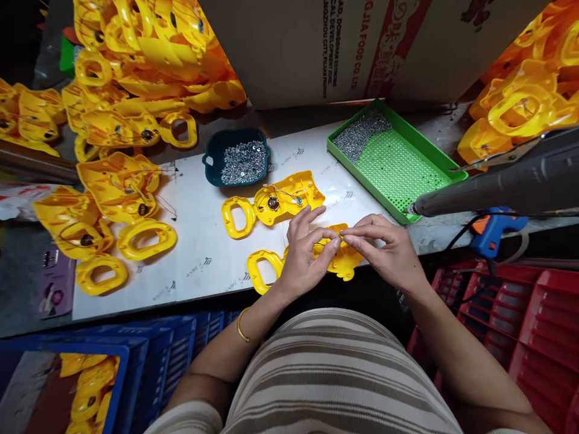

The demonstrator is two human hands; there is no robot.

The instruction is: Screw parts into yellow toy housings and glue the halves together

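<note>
My left hand [304, 256] and my right hand [389, 250] meet above a yellow plastic shell half [347, 262] at the table's near edge. Thumb and forefinger of each are pinched together, with the fingertips almost touching. Something tiny and dark shows between them, too small to name. My left hand covers part of the shell, and its ring-shaped end [253, 274] sticks out to the left. Just beyond lies a second yellow shell half [312, 188], open side up, with thin wires, a round metal part and a small circuit board inside.
A dark teal tray [212, 175] of small screws and a green tray [407, 147] with metal pieces stand behind. More yellow shells [122, 187] are piled left and right. A grey cylindrical tool [479, 181] juts in from the right, above a blue glue gun [493, 235]. A cardboard box [289, 54] stands at the back.
</note>
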